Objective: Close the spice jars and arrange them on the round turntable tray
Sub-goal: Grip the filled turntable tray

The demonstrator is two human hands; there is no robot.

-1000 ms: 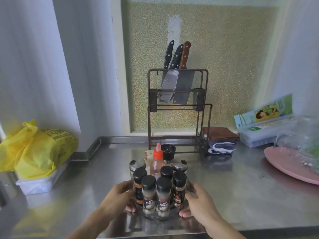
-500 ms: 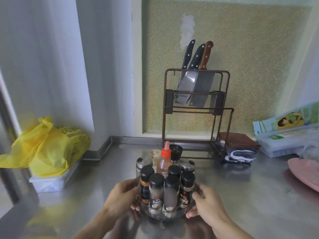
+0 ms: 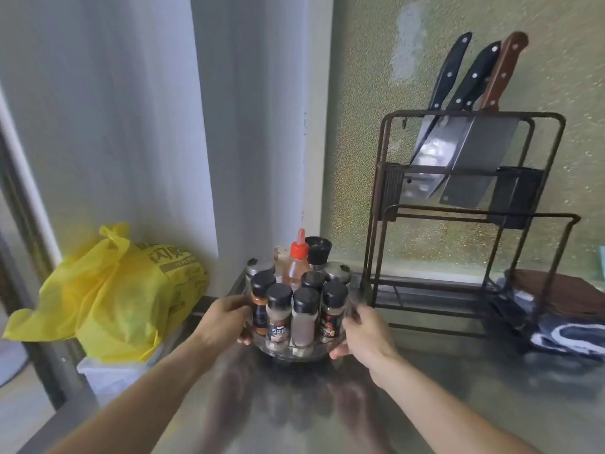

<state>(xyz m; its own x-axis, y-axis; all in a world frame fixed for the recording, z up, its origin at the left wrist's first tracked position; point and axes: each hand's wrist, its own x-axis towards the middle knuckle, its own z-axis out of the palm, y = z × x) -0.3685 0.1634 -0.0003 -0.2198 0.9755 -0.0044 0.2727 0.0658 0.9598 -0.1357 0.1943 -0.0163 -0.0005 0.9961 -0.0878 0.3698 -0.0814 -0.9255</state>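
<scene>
A clear round turntable tray stands on the steel counter, packed with several spice jars that all wear black caps. Behind them on the tray are an orange squeeze bottle with a red tip, a black-topped grinder and two metal-lidded shakers. My left hand grips the tray's left rim and my right hand grips its right rim. The tray's far side is hidden by the jars.
A brown wire rack with three knives stands right of the tray, folded cloths at its foot. A yellow plastic bag lies on a white box at the left counter edge. The wall is close behind.
Both hands have carried the tray away from me and to the left, toward the back wall beside the knife rack. The pink plate and boxes on the right have left the view.
</scene>
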